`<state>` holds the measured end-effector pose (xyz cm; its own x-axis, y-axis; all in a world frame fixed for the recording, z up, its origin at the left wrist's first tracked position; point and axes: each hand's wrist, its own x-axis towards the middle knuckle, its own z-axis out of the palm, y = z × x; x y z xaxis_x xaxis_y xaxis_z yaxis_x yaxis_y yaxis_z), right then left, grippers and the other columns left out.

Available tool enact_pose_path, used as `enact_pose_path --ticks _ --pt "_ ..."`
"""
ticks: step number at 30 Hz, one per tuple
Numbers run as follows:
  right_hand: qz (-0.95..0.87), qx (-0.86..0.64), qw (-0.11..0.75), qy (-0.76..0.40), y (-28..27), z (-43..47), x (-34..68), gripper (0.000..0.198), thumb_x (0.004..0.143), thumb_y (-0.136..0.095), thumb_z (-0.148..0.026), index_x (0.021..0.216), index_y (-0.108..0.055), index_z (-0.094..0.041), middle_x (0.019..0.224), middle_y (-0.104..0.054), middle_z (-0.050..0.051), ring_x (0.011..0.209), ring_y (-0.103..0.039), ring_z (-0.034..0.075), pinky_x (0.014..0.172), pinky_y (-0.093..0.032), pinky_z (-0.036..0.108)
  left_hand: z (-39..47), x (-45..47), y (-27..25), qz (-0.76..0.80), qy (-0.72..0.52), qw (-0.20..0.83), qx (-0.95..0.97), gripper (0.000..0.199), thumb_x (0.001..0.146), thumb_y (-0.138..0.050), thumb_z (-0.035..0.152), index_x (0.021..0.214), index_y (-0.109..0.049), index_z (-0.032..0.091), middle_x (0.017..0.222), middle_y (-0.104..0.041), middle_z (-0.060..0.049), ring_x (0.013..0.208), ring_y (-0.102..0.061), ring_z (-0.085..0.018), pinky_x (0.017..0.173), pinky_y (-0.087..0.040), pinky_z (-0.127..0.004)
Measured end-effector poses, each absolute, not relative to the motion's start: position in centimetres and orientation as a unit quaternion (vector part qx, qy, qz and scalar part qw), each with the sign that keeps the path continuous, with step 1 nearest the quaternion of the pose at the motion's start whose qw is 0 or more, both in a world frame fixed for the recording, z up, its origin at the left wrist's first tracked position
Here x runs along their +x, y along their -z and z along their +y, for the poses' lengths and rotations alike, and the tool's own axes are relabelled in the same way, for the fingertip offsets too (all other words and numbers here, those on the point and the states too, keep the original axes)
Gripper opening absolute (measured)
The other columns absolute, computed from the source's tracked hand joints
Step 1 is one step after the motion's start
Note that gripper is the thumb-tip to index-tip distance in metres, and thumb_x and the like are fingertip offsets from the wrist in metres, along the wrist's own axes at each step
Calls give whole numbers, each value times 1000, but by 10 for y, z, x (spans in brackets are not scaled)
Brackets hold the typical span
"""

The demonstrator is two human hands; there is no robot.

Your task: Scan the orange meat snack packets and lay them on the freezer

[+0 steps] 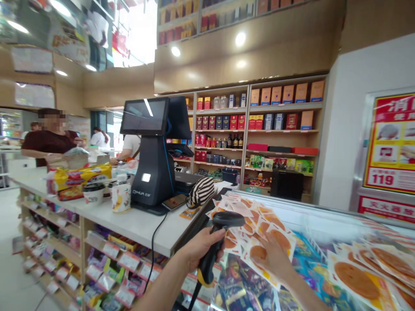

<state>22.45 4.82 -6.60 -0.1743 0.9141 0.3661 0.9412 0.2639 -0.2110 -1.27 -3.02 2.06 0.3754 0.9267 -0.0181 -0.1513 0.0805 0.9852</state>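
Observation:
My left hand [203, 245] is wrapped round the handle of a black barcode scanner [228, 219] with yellow trim. Its head points right, over a spread pile of flat packets [244, 211] printed with round orange-brown discs. On that pile rests my right hand [275, 250], fingers stretched out across the packets and slightly blurred. Whether it pinches a single packet I cannot make out. The packets lie on a glass-topped chest, with colourful bags [238, 283] beneath. A second stack of similar packets [356, 276] sits to the right.
A black checkout terminal [147, 172] stands on the white counter [145, 224]. Around it are a yellow noodle pack [82, 177], a lidded cup [93, 194], a white carton [121, 196], a phone [175, 201] and a striped pouch [201, 191]. A person [48, 134] stands across the counter.

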Motion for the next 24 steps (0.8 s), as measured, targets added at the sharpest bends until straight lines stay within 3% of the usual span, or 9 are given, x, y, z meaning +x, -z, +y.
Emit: enact_pose_path --ticks 3,6,8,11,14,18,21,24 --pt "-783 -584 210 44 58 30 217 60 58 -52 -45 112 -47 -19 127 -36 13 114 -33 29 90 -26 41 -31 -19 -19 375 -429 636 521 35 64 -55 46 69 -43 14 59 -49 2 43 -44 -5 42 -35 -19" --pt "-826 -535 178 -12 53 15 217 48 58 -54 -41 101 -53 -20 111 -51 11 98 -47 25 81 -34 34 -32 -21 -20 384 -446 626 512 35 64 -55 46 69 -43 14 57 -49 2 43 -43 -5 41 -34 -18" --pt "-841 -514 166 -30 52 11 219 33 62 -49 -30 92 -55 -20 97 -59 9 85 -53 21 74 -37 30 -32 -20 -22 382 -447 628 510 34 64 -55 46 69 -43 14 57 -49 2 43 -44 -5 42 -34 -18" --pt "-840 -510 183 -45 47 19 226 32 64 -38 -16 91 -56 -19 80 -63 7 72 -57 19 66 -39 27 -34 -19 -23 372 -430 641 515 34 64 -55 46 68 -43 14 58 -49 2 44 -45 -5 42 -35 -18" --pt "-779 -536 307 -107 37 37 240 32 69 -35 -24 91 -57 -18 75 -65 8 74 -58 23 68 -42 33 -37 -20 -23 363 -425 644 523 33 65 -55 44 68 -43 13 57 -48 2 43 -45 -5 42 -35 -18" --pt "-582 -490 535 -368 23 53 251 36 66 -45 -36 98 -53 -19 81 -66 7 79 -59 25 68 -46 36 -40 -21 -25 354 -424 645 528 33 64 -56 43 69 -44 13 58 -49 2 43 -45 -5 42 -35 -18" --pt "-449 -412 587 -533 17 54 248 43 61 -54 -31 102 -49 -21 85 -66 6 80 -60 25 67 -48 36 -42 -19 -27 343 -420 644 540 33 63 -56 44 69 -45 13 59 -50 1 43 -45 -5 42 -36 -19" --pt "-404 -382 595 -581 17 53 244 47 56 -57 -25 103 -49 -24 89 -65 6 81 -60 26 66 -50 37 -46 -15 -31 331 -416 642 552 34 61 -58 43 69 -47 12 56 -50 2 42 -46 -6 42 -36 -20"
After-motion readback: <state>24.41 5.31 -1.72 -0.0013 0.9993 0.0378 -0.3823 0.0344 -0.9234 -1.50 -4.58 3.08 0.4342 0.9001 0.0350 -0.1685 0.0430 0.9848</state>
